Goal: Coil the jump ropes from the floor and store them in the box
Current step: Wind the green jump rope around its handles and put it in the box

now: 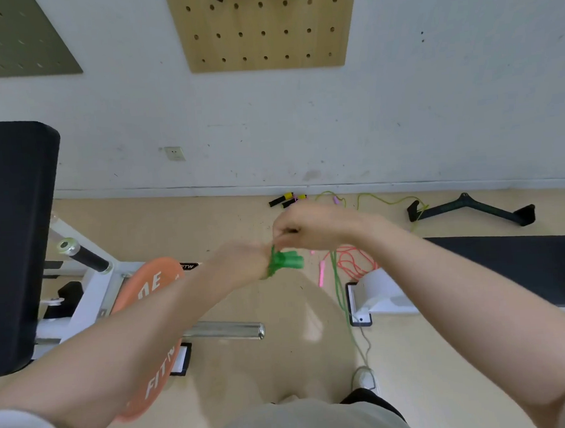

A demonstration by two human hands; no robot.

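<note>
A person's left hand (241,261) grasps the green jump rope's handles (285,261) at chest height while the right hand (303,224) pinches its cord, coiling under way; 2 more ropes, pink (352,259) and yellow (372,199), wait on the floor (242,216). Next: gather the trailing cord. No box visible.

Tan floor (242,216) carries a pink jump rope (352,262) in a loose pile, a yellow-green rope (385,202) with black-yellow handles (285,200) near the wall, a black cable-bar attachment (470,209), an orange weight plate (149,319), and white bench frames (377,294).
</note>
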